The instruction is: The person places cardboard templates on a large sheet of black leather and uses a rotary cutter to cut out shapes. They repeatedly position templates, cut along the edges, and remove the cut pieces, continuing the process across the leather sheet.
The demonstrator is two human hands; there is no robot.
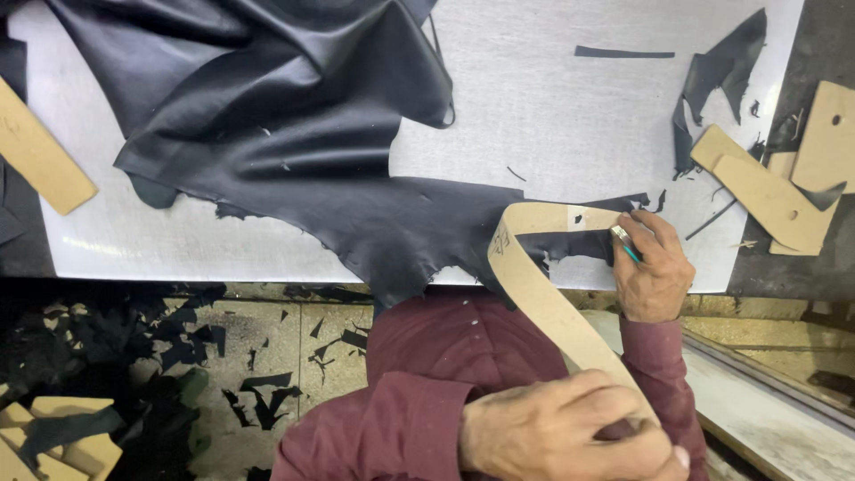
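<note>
A large sheet of black leather (294, 125) lies across a white cutting board (552, 116). On the leather's near edge rests a curved tan cardboard pattern (534, 285). My left hand (570, 432) presses down on the pattern's near end, over the table's edge. My right hand (655, 267) grips a small knife with a metal and teal handle (625, 242), its tip at the pattern's far end on the leather. Both sleeves are maroon.
More tan cardboard patterns lie at the right (775, 191) and at the left edge (40, 151). Black leather offcuts (721, 67) sit on the board's far right. Many leather scraps litter the floor (187, 356) below, with several cardboard pieces (53, 436) at bottom left.
</note>
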